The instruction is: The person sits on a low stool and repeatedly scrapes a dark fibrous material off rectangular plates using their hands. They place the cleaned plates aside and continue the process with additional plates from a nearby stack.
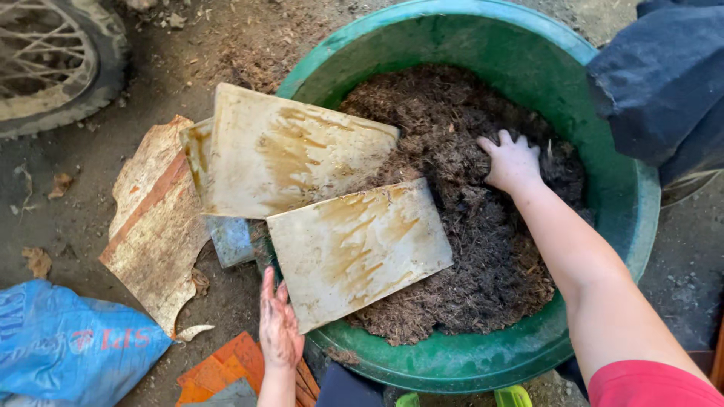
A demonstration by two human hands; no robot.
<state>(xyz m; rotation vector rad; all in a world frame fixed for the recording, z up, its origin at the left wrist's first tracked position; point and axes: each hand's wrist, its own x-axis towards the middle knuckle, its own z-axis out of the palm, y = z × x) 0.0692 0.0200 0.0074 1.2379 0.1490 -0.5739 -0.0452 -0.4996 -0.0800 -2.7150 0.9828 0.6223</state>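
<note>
Right hand spread flat, fingers pressed into dark mulch near far right side of green basin. Left hand open, fingertips touching near-left corner of pale board lying over basin's left rim. Second board behind it.

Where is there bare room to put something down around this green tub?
Bare dirt ground lies between the wheel and the blue sack. It is crowded by the green tub, where boards overlap near the left hand.
</note>
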